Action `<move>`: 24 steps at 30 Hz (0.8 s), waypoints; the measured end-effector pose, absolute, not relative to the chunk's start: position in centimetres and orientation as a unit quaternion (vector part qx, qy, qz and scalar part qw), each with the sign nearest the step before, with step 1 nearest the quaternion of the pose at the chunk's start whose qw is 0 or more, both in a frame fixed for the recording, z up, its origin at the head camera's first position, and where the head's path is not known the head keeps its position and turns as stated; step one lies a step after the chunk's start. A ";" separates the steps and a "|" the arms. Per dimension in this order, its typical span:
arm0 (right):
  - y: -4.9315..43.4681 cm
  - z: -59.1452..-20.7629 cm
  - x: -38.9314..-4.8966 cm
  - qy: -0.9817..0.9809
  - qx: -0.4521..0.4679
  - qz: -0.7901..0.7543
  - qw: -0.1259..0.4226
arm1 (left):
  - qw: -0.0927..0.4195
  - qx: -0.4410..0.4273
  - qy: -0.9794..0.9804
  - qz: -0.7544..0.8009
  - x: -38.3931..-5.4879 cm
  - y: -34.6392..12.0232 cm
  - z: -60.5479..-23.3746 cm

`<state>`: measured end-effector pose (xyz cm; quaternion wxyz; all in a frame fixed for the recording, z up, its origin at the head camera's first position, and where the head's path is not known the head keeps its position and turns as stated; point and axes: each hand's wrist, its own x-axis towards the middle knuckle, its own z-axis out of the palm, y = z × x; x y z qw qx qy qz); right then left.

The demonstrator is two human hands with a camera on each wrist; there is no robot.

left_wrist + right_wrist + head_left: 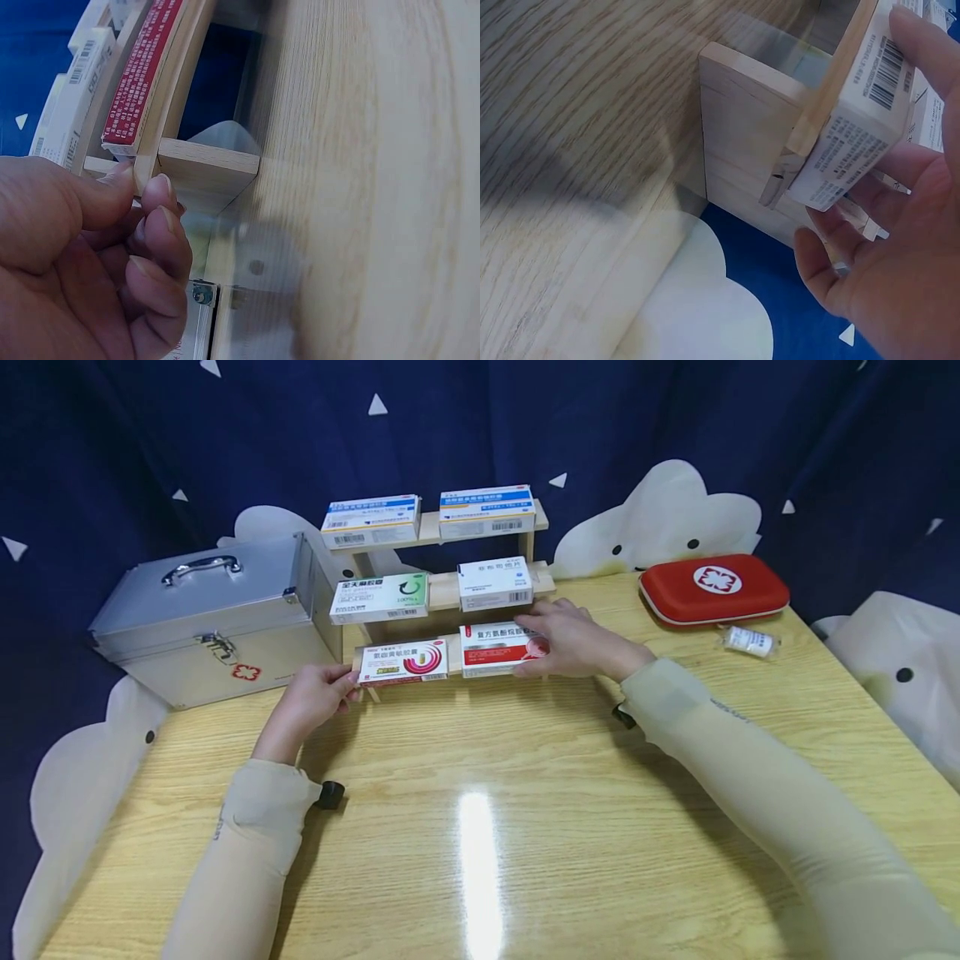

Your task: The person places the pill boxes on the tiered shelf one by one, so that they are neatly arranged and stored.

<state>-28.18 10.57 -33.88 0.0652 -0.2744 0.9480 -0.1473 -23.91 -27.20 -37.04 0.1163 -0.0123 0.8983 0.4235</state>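
A three-step wooden shelf (pixel 453 665) holds medicine boxes, two on each step. With thumb and index finger my left hand (pixel 318 693) pinches the left end of the lowest board, beside a white-and-pink medicine box (pixel 403 661). In the left wrist view that box's red side (pixel 144 82) lies just above the left hand (pixel 105 247). My right hand (pixel 573 641) grips the right end of a white-and-red medicine box (pixel 497 647) on the same step, thumb at its front and fingers behind. The right wrist view shows this box (pixel 855 142) resting on the board within the right hand (pixel 907 187).
Left of the shelf stands a silver metal case (pixel 217 618). A red zip case (pixel 714 589) and a small wrapped white roll (pixel 748 642) lie at the right. Behind the wooden table (pixel 405 827) hangs a dark blue curtain (pixel 465 427).
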 end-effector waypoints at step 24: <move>13.1 -32.6 -26.4 0.955 -0.266 -0.123 0.041 | 0.107 -0.001 0.897 0.430 -23.6 -27.8 -37.7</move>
